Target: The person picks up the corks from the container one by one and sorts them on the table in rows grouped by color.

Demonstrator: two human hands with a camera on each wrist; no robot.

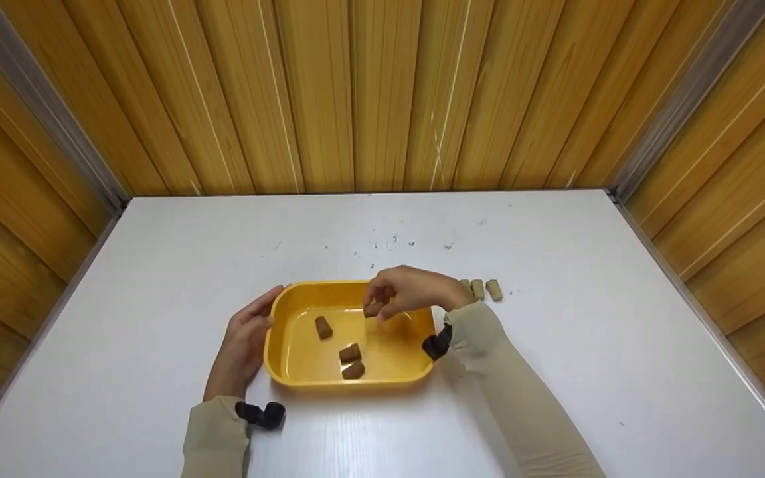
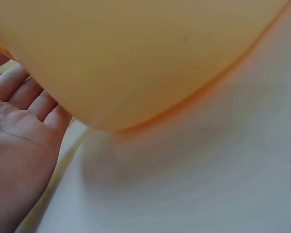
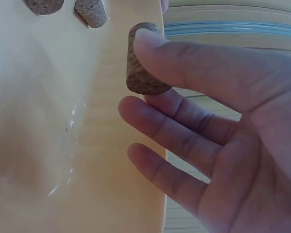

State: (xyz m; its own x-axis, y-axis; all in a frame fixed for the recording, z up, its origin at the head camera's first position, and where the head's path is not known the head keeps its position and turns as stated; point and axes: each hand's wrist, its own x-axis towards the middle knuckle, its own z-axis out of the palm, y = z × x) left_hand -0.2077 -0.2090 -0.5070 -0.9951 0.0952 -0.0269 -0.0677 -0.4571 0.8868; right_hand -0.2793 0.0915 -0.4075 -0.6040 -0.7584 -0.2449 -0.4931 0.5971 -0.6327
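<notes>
My right hand [image 1: 412, 289] is over the right half of a yellow tray [image 1: 349, 384]. It pinches a brown cork stopper [image 3: 148, 60] between thumb and forefinger, the other fingers spread loosely below. Three more brown cork stoppers lie on the tray floor: one stopper [image 1: 323, 327] left of centre and a close pair [image 1: 350, 353] near the front wall. At the tray's left end my left hand [image 1: 243, 342] holds the side, thumb at the rim and fingers along the outer wall. The tray corner hides those fingertips in the left wrist view.
Lighter cork stoppers [image 1: 494, 290] stand in a row on the white table [image 1: 555, 372] beyond my right wrist, partly hidden by it. Dark specks dot the table behind the tray. Wood-patterned panels [image 1: 382, 99] rise at the back and both sides.
</notes>
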